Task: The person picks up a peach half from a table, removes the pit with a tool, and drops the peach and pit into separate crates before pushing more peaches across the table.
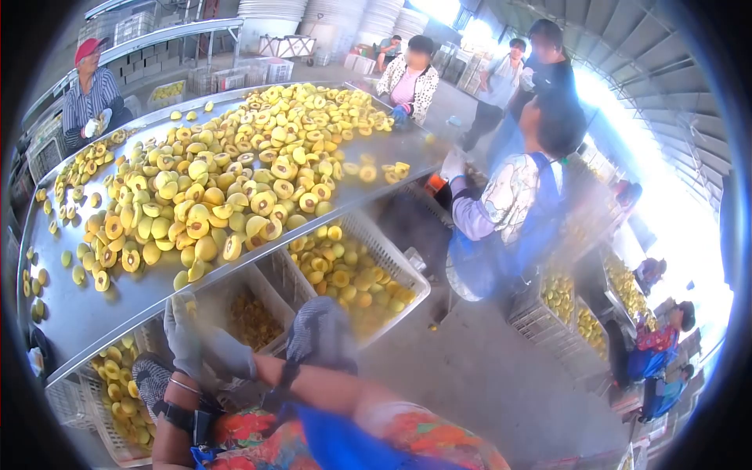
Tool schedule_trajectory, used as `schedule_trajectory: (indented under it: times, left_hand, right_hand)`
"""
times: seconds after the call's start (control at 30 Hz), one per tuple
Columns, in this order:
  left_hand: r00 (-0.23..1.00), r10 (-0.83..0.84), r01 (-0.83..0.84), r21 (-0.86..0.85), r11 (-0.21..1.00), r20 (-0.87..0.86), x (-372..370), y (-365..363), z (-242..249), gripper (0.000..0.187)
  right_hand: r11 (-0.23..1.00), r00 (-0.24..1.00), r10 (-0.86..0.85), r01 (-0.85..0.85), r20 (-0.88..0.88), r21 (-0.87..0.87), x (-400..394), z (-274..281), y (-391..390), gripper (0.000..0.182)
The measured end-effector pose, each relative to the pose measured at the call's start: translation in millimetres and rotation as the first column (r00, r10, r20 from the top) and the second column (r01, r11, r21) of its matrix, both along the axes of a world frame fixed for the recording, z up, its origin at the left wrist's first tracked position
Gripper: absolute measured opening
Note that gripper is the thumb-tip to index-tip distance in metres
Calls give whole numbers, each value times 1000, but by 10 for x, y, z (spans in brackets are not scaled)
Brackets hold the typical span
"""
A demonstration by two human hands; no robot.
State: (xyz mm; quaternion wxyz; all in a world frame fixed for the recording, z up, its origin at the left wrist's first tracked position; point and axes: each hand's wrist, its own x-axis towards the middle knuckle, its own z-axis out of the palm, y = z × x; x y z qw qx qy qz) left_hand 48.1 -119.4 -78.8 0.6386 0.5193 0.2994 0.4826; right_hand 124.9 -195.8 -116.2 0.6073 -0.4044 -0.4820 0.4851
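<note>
Basically, L hand (pixel 185 333) & R hand (pixel 223 356) nr table (pixel 149 291) w/ cut fruit (pixel 204 188), can't tell if fingers grip.

Tabletop (pixel 149 294): smooth metal, softly glossy
Halved stone fruit (pixel 196 223): smooth skins, rougher pit hollows
Crate (pixel 394 257): rigid slotted plastic
Gloves (pixel 185 333): matt cloth
Floor (pixel 478 352): matt, concrete-looking

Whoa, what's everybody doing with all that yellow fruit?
The person wearing the camera has a gloved left hand and right hand close together by the edge of a metal table. They're too blurry to tell if they hold anything. Lots of yellow fruit, much of it cut open, is heaped on the table. Below, a crate holds more. Someone in a spotted top is at the far side.
</note>
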Motion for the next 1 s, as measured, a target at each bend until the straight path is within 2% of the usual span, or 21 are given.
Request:
schedule_trajectory:
  times: [0.07, 0.1, 0.17, 0.2, 0.27, 0.3, 0.33, 0.43, 0.53, 0.63, 0.73, 0.83, 0.93, 1.0]
  left_hand:
    - [994, -88, 94, -107, 990, 58, -61, -27, 172, 40]
    - [987, -131, 144, -158, 977, 91, -92, -29, 228, 40]
    - [983, -97, 128, -200, 971, 156, -75, -85, 285, 41]
    - [979, -82, 123, -220, 968, 186, -71, -95, 306, 42]
    - [991, -101, 106, -62, 992, 88, -88, -104, 236, 44]
    - [994, -104, 103, 20, 994, 39, -88, -104, 204, 45]
    - [993, -101, 102, -7, 995, 55, -94, -81, 191, 46]
    - [994, -44, 54, -107, 993, 100, -120, -160, 404, 49]
    - [983, -40, 92, -291, 952, 182, -200, -112, 532, 52]
    - [980, -112, 142, -183, 973, 164, -271, -113, 546, 55]
    - [977, -192, 199, -82, 977, 88, -314, -90, 604, 57]
    - [970, -231, 239, -122, 963, 76, -320, -125, 700, 59]
    - [949, -307, 305, -44, 951, -68, -358, -6, 527, 60]
    - [953, -294, 293, -25, 956, -69, -369, 17, 459, 61]
  right_hand:
    - [987, 999, 21, -16, 31, -158, 29, 282, -118, 48]
    - [947, 999, 39, -40, -7, -319, 53, 836, -298, 48]
    - [895, 992, 46, -94, -118, -436, 35, 947, -336, 49]
    - [910, 981, 43, -116, -187, -398, -7, 571, -200, 49]
    - [933, 987, 58, -107, -151, -343, -40, 384, -153, 48]
    - [943, 997, 70, -80, -43, -323, -35, 412, -183, 48]
    - [952, 995, 80, -56, 66, -301, -38, 440, -208, 48]
    - [969, 997, 72, -77, -30, -233, -76, 540, -248, 49]
    - [984, 992, 109, -117, -68, -134, -98, 522, -200, 50]
    - [947, 973, 169, -204, -155, -249, -108, 620, -224, 44]
    - [973, 977, 185, -197, -105, -119, -141, 286, -92, 45]
    - [953, 959, 214, -247, -187, -175, -131, 178, -85, 45]
    - [962, 943, 205, -243, -263, -122, -168, 62, -99, 44]
    - [925, 927, 240, -309, -289, -221, -143, 143, -152, 42]
